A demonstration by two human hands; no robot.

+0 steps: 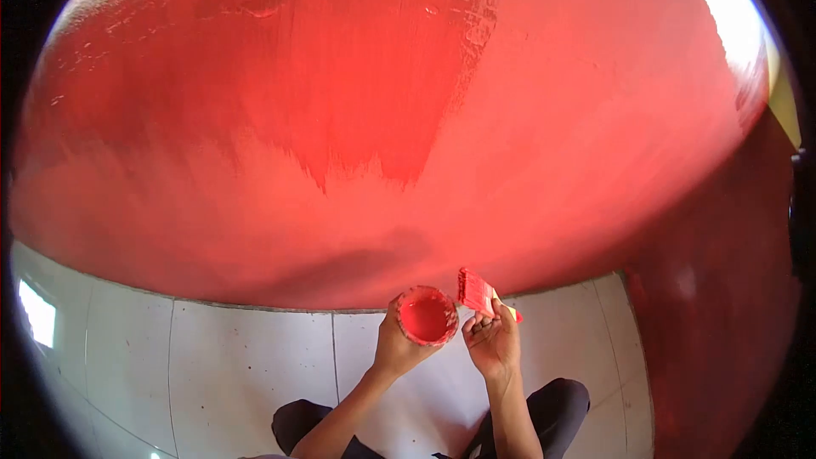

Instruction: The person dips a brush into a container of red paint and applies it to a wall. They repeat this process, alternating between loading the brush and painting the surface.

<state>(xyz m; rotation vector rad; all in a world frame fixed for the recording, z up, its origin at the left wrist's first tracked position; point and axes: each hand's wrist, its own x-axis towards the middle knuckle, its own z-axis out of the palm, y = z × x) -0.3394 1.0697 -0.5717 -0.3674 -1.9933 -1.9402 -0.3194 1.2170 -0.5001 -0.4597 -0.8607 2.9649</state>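
My left hand [398, 348] is wrapped around a small cup of red paint [427, 318], its rim smeared with paint. Just right of the cup, my right hand [495, 343] grips a paintbrush [481, 293] with red-coated bristles and a yellow handle with a red end. The bristles point up and left, apart from the cup. In front of both hands rises a large red wall [544, 161]. Its upper middle carries a glossy, wet-looking coat of darker red with a ragged lower edge; the lower and right areas look paler and matte.
White floor tiles [246, 357] with small specks run up to the wall's base. My bent legs in dark trousers [557, 412] are at the bottom. A dark red surface [722, 331] stands on the right, and a yellow patch [784, 98] shows at the far right edge.
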